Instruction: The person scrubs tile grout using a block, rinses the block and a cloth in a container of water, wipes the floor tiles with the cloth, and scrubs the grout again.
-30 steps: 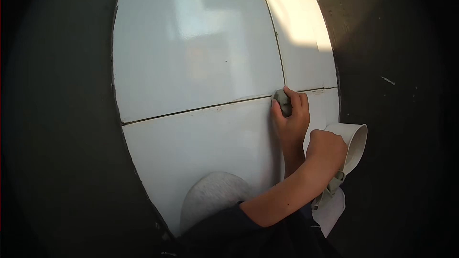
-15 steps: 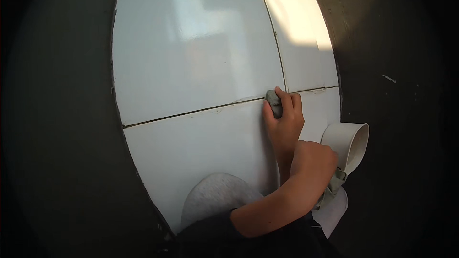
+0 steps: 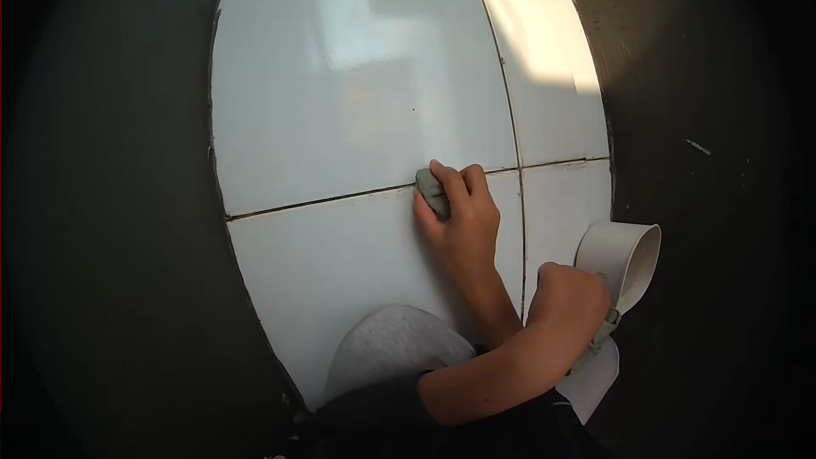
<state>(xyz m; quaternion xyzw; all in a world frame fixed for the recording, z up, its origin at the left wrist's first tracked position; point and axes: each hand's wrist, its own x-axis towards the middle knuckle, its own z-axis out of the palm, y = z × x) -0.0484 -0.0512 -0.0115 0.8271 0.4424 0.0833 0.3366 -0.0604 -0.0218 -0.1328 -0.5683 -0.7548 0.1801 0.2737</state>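
Note:
My right hand [image 3: 463,214] pinches a grey-green lump [image 3: 432,193] between thumb and fingers and presses it on a dark joint between white tiles [image 3: 340,259]. Whether the lump is putty, cloth or sponge is unclear. Crossing over the right forearm, my left arm reaches to the right. My left hand [image 3: 568,299] is closed, its fingertips hidden. Just beyond it is a white round-mouthed container [image 3: 603,246], tilted with its opening to the right. Some grey-green material [image 3: 607,327] shows below my left hand.
A grey-clothed knee [image 3: 395,340] rests over the near tile. Another pale surface [image 3: 595,378] lies below the left hand. Dark, rough floor [image 3: 705,195] borders the tiled strip on both sides. Sunlight [image 3: 544,42] falls on the far right tiles.
My right hand has slid left along the joint with the lump, exposing the tile corner and the lengthwise joint. My left hand has shifted slightly right and down. The view has moved a little.

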